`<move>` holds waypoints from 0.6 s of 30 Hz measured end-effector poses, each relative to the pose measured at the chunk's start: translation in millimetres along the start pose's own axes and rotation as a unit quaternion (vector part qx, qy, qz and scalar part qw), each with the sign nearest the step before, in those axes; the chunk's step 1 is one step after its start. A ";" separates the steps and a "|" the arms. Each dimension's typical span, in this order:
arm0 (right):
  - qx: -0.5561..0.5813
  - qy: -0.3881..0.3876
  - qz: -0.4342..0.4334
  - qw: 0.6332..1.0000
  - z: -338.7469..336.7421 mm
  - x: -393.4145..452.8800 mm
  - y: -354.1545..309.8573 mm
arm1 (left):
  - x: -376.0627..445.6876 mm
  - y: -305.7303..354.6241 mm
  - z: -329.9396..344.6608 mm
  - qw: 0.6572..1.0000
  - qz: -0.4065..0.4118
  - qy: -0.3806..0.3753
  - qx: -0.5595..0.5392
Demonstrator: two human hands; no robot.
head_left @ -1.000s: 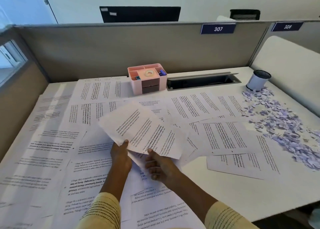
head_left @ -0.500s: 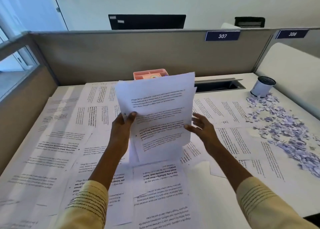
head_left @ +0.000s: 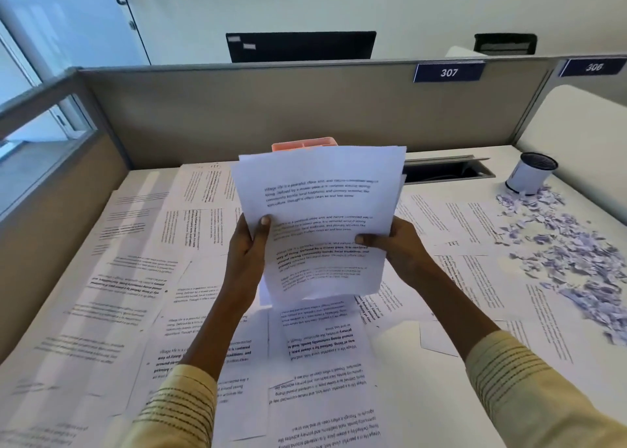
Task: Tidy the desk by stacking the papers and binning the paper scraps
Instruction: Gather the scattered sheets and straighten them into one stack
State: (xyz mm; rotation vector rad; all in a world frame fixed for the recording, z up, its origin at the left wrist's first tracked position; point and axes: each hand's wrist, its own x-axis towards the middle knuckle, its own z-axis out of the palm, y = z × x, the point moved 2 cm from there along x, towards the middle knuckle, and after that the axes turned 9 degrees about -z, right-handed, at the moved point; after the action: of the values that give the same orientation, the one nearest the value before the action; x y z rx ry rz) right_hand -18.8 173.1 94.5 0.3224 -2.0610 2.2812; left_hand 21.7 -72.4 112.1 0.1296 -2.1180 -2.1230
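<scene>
1. Left hand and right hand pinching held stack of papers upright above worktop.
2. Top sheet legible: "Village life is a peaceful".
3. Partition tags: "307", "308".
4. Paper scraps far right, beside cup.

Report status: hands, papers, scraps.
Both hands, left and right, grip lifted sheaf. Loose papers cover desk. Scraps unbinned.

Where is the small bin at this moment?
In the head view the small bin stands upright at the desk's far right, just right of the cable slot, with the paper scraps spread in front of it.
</scene>
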 end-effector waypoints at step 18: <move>-0.006 -0.008 0.028 1.000 8.9 0.1 24.3 | -20.0 -37.4 -4.7 0.996 -0.049 0.051 0.052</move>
State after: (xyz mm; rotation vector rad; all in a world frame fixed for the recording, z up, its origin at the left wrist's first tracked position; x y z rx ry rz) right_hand -22.1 161.6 71.5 0.2863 -2.1173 2.3048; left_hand 40.7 -73.9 74.0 0.3533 -2.2046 -2.0107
